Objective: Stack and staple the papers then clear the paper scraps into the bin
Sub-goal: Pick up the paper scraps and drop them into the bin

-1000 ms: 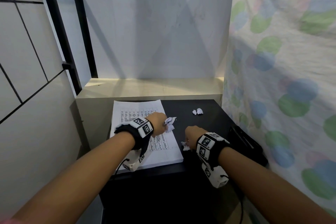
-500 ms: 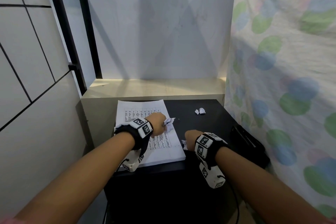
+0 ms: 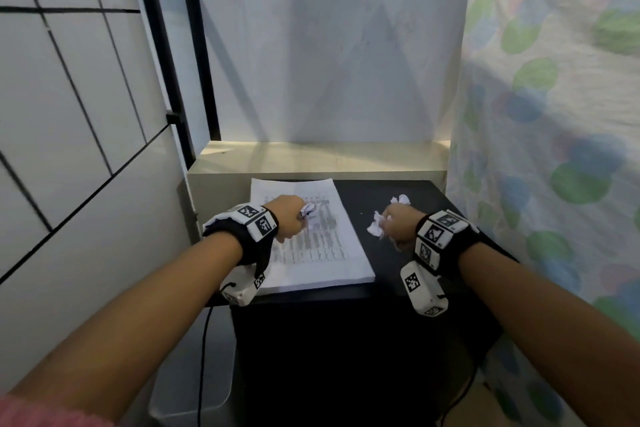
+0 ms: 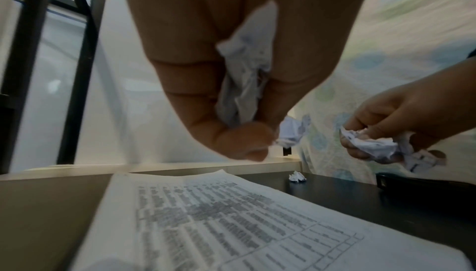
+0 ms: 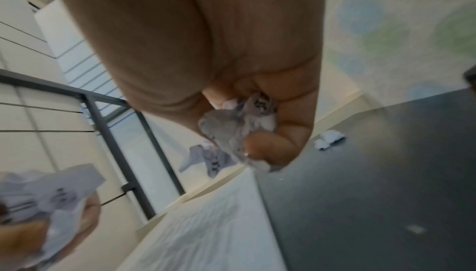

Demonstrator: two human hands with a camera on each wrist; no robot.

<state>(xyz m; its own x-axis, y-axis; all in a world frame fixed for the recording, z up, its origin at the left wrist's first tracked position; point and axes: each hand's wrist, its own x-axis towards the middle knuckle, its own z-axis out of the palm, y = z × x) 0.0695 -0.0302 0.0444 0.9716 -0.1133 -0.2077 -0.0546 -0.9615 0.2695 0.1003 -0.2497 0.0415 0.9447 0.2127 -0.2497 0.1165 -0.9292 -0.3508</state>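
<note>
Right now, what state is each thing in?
left hand: grips a crumpled scrap
right hand: grips another crumpled scrap
paper stack: flat on the table
loose scrap: lying on the table
stapler: untouched
bin: contents unclear

Both hands — left hand (image 3: 289,217), right hand (image 3: 398,227) — fisted, forearms outstretched

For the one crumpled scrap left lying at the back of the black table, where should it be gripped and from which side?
Pinch the loose scrap across its bulging middle, coming straight down from above. It is a small crumpled ball lying free on the black table, so no edge offers a hold. The right hand is nearest, just in front of it, but already holds a scrap, as does the left hand.
</note>
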